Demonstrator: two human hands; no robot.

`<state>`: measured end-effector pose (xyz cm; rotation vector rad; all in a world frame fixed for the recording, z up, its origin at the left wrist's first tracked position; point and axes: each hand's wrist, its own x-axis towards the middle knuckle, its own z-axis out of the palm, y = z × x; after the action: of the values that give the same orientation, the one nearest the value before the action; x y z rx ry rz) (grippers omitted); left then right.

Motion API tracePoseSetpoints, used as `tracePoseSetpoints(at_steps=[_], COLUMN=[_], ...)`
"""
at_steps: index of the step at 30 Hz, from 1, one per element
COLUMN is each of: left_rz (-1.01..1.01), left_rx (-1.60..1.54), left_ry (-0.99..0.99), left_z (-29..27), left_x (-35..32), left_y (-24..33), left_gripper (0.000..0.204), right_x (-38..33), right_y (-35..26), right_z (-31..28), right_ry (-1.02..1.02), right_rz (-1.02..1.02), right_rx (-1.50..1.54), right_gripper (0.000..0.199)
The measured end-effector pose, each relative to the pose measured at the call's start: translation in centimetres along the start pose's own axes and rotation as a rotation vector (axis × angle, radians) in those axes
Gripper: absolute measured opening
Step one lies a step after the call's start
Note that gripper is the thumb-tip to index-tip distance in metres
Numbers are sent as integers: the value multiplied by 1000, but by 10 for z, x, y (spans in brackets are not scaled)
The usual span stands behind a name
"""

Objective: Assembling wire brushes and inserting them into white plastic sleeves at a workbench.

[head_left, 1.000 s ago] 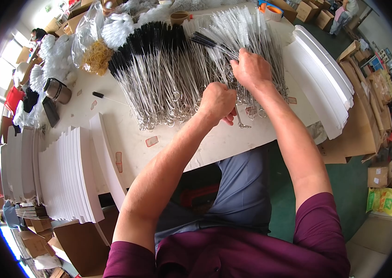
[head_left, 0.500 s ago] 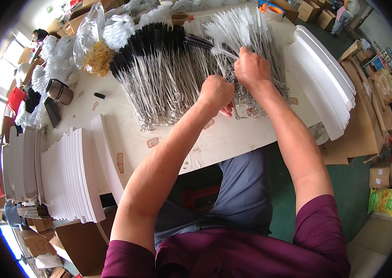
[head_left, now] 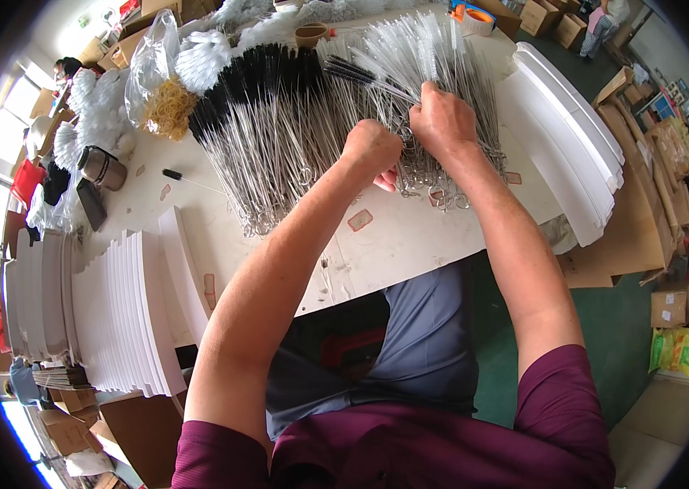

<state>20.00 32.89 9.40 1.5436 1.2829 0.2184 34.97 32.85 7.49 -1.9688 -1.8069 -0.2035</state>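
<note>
My right hand [head_left: 442, 122] is closed round the wire stems of a few tube brushes, whose black bristle heads [head_left: 353, 72] point up and left over the pile. A white-bristled brush also stands upright just above its knuckles. Beside it, slightly lower and to the left, my left hand [head_left: 373, 151] has its fingers curled at the front of the pile; what they hold is hidden. Around both hands lie black-bristled brushes [head_left: 263, 77] on the left and white-bristled brushes [head_left: 393, 45] on the right, their wire loop ends toward me.
A single black brush [head_left: 172, 174] lies apart at left. White folded card strips [head_left: 120, 306] stand at the left, with more white strips [head_left: 560, 138] at the right. A steel flask [head_left: 102, 168], yellow rubber bands [head_left: 169, 110] and a tape dispenser [head_left: 475, 19] sit farther back.
My left hand has shifted slightly up and left, a little away from the right hand. The right hand stays nearly in place, still gripping the brushes.
</note>
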Motion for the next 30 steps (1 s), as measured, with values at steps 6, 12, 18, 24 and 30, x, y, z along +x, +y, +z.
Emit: tracePoseSetpoints(at_steps=[6,12,18,24,30], left_rz=[-37,28,7,-107,-123], left_rx=[-60,83,126,116,153], left_ry=[53,59,51,90,108], left_z=[3,-10,-16,-14,-26], left_x=[4,41,56,33,42], left_y=[3,-27,-27,13,12], left_gripper=[31,26,29,28,27], right_x=[-1,1,2,1,0], right_y=[1,-7,-8,-1,-6], right_z=[-2,-4,-1,-1,-2], right_ry=[-1,-41,-32,-37,-36], right_rz=[16,15,23,28,-5], right_rx=[-6,-6,-14,1,39], right_gripper=[16,16,16,16,15])
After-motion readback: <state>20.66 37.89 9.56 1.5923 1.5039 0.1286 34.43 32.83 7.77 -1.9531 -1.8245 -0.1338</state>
